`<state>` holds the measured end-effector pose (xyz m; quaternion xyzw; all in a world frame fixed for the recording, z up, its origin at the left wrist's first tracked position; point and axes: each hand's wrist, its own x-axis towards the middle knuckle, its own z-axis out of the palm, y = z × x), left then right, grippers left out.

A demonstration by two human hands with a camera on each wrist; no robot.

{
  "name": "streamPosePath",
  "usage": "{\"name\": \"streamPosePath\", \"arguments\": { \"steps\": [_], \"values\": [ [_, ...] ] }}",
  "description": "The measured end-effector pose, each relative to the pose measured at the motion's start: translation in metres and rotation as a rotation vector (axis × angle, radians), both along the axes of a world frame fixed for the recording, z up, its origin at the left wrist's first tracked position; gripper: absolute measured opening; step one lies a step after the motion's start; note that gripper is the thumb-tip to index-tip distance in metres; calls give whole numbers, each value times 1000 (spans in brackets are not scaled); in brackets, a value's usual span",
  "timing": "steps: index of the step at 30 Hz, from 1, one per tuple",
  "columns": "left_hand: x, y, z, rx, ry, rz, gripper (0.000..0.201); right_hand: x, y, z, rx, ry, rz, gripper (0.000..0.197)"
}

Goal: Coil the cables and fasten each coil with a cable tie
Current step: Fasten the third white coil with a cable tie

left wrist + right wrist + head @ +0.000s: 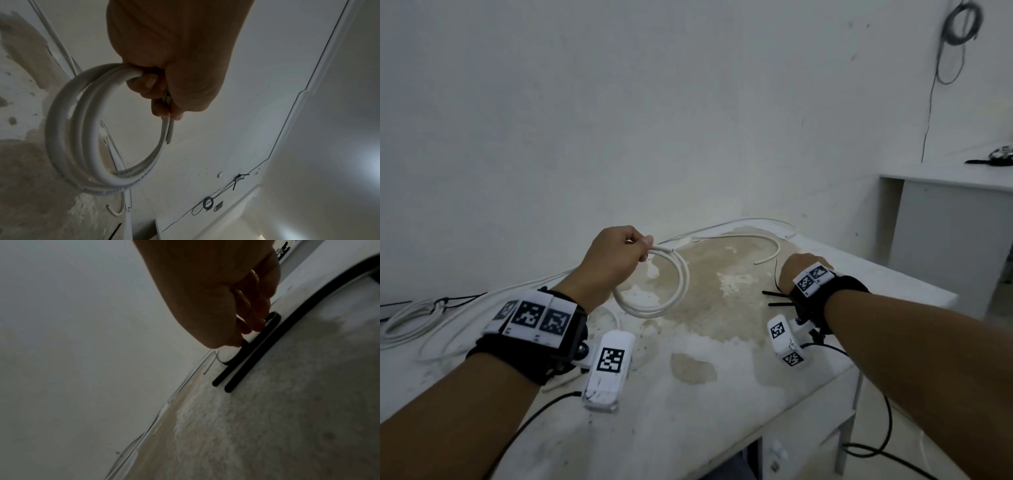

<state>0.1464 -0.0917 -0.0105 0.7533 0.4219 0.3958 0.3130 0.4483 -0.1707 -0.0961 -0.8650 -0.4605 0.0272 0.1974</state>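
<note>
We see the left hand (616,262) raised above the tabletop (688,411), its fingers curled round the top of a coiled white cable (654,301); the coil hangs clear of the surface, one short cut end poking out past the fingers. The right hand (796,270) reaches down near the tabletop's right edge, fingertips (257,324) touching black cable ties (246,353) that lie side by side; whether it has one pinched we cannot tell. Between the hands the worn, brown-stained middle of the tabletop lies open. A loose white cable (770,245) curves along the far edge by the white wall (619,120), and another white bundle (410,322) sits at the left edge. Right of the tabletop stands a white desk (948,219), apart from it.
</note>
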Motion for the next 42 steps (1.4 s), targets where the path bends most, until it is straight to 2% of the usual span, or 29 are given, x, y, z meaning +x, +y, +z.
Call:
{"name": "streamPosePath", "arguments": {
  "steps": [2, 5, 7, 9, 12, 15, 18, 21, 25, 30, 34, 39, 42],
  "values": [
    [-3, 1, 0, 1, 4, 6, 26, 0, 5, -5, 5, 53, 5, 27],
    [-8, 3, 0, -2, 4, 9, 26, 0, 13, -6, -66, -66, 62, 23],
    [-10, 5, -1, -8, 3, 9, 26, 0, 16, -3, -138, -126, 89, 8],
    [-13, 8, -2, -13, -2, 14, 26, 0, 22, -3, -172, -155, 80, 20],
    [-19, 14, -3, -24, -20, 16, 25, -16, 39, 5, -66, -215, 49, 19],
    [-25, 20, -2, -34, -32, 20, 24, -49, 63, 23, 27, -304, 186, 19],
    [-36, 26, -1, -44, -52, 24, 24, -84, 92, 39, 193, -246, 384, 19],
    [-55, 34, 1, -41, -65, 43, 23, -131, 120, 54, 315, -265, 617, 13],
    [-92, 46, 1, -24, -42, 80, 22, -206, 152, 73, 485, -68, 899, 9],
    [-150, 61, -4, -30, -3, 166, 21, -278, 188, 87, 505, 173, 1146, 12],
    [-190, 73, -4, -189, -66, 154, 19, -305, 216, 76, 499, 195, 1207, 17],
    [-206, 93, -8, -220, -124, 179, 20, -320, 236, 54, 514, 266, 1209, 17],
    [-197, 105, -16, -96, 0, 280, 19, -321, 237, 54, 498, 556, 1222, 7]
  ]
}}
